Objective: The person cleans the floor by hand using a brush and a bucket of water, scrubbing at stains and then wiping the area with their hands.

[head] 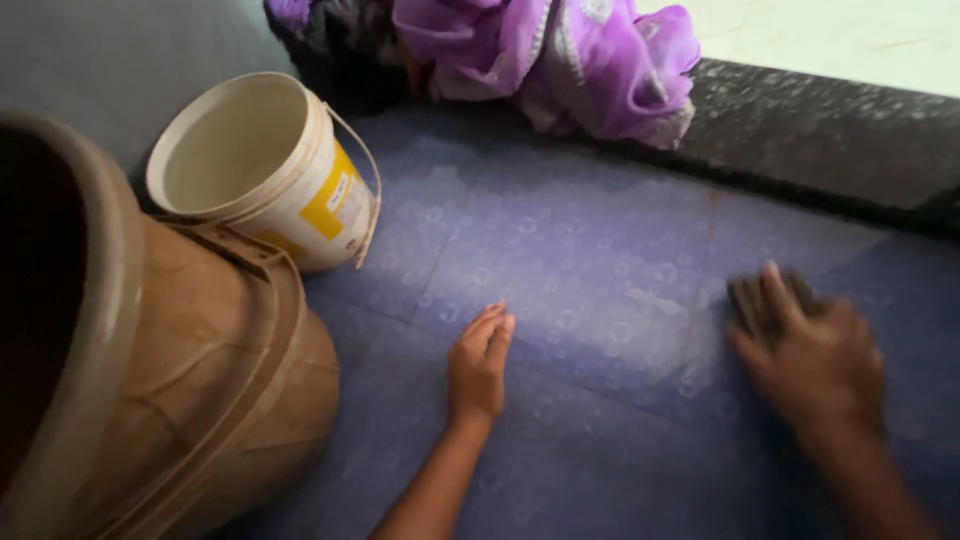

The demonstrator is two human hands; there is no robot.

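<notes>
My left hand point(480, 362) lies flat, palm down, on the blue patterned floor point(580, 250), fingers together and holding nothing. My right hand point(815, 360) is blurred by motion at the right and presses on a dark scrubbing brush point(752, 297) against the floor. Only the brush's far end shows past my fingers. A pale, foamy wet patch point(640, 330) spreads on the tiles between the two hands.
A large brown plastic tub point(200, 380) fills the left side. Behind it stands a white bucket point(290, 190) with a yellow label and a wire handle. Purple cloth point(560, 50) is heaped at the back. A dark raised ledge point(830, 130) borders the floor at the right rear.
</notes>
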